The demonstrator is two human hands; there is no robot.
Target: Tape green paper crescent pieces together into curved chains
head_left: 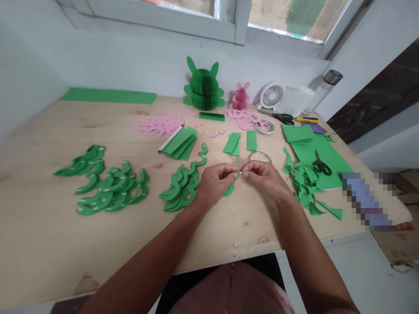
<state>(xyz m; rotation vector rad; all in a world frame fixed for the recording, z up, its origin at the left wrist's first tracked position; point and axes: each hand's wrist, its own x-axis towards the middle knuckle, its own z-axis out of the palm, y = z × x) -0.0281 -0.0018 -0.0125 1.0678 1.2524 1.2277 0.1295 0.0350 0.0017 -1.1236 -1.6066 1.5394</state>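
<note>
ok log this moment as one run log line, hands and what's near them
left hand: pinching small white strip | right hand: pinching same strip | nearby: green paper crescent, tape roll

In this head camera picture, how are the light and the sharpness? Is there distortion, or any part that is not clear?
Head view: the light is soft, with faint shadows; the window is the brightest area; the wide lens curves the wooden table and stretches the left forearm; the left hand and right hand look fairly sharp; a pixelated patch hides something.
</note>
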